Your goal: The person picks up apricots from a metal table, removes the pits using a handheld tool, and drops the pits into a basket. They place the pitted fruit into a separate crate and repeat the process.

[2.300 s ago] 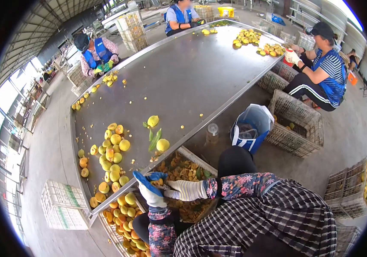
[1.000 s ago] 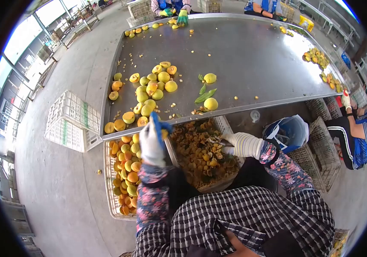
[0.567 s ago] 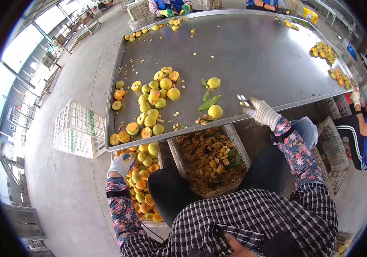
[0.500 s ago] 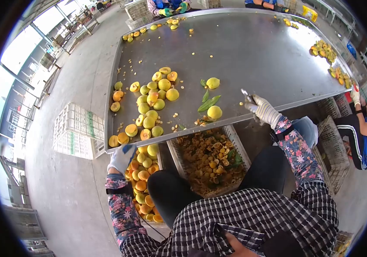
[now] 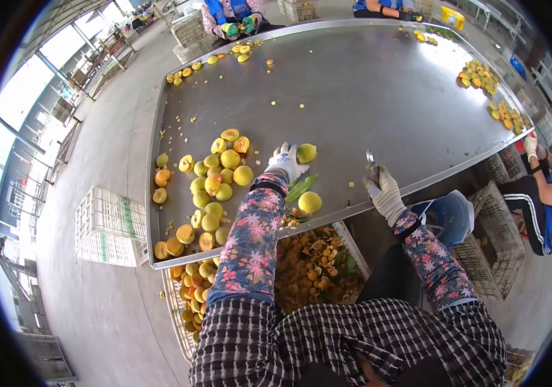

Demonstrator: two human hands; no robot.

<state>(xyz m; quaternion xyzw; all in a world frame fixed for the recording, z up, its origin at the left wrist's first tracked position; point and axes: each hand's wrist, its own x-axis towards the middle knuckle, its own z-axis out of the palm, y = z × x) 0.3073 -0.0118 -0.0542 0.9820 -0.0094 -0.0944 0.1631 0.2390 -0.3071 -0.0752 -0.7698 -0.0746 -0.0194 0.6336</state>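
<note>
Item: the checked garment point(image 5: 237, 329), which was worn with floral sleeve covers. Item: the fruit crate point(image 5: 176, 313), which stood below the near left corner of the metal surface point(image 5: 353, 84), partly hidden by the left arm. Item: the scrap crate point(image 5: 352, 247), which lay right of it, filled with brownish-yellow pieces. Item: the right hand point(image 5: 384, 193), striped glove, which was closed around a metal tool point(image 5: 370, 158) (its full shape too small to tell) at the near edge. Item: the nearer yellow fruit point(image 5: 310, 202), which sat on the surface below a green leaf point(image 5: 300, 187). Item: the left hand point(image 5: 287, 160), white glove, which was spread, thumb parted from the fingers, palm hidden; the farther yellow fruit point(image 5: 306, 153) lay just beside it. Item: the fruit cluster point(image 5: 229, 158), whole and cut, which lay to the left. Item: two far-right piles point(image 5: 479, 76). Item: a co-worker point(image 5: 227, 14) in green-marked gloves, who sat beyond the far edge.
</note>
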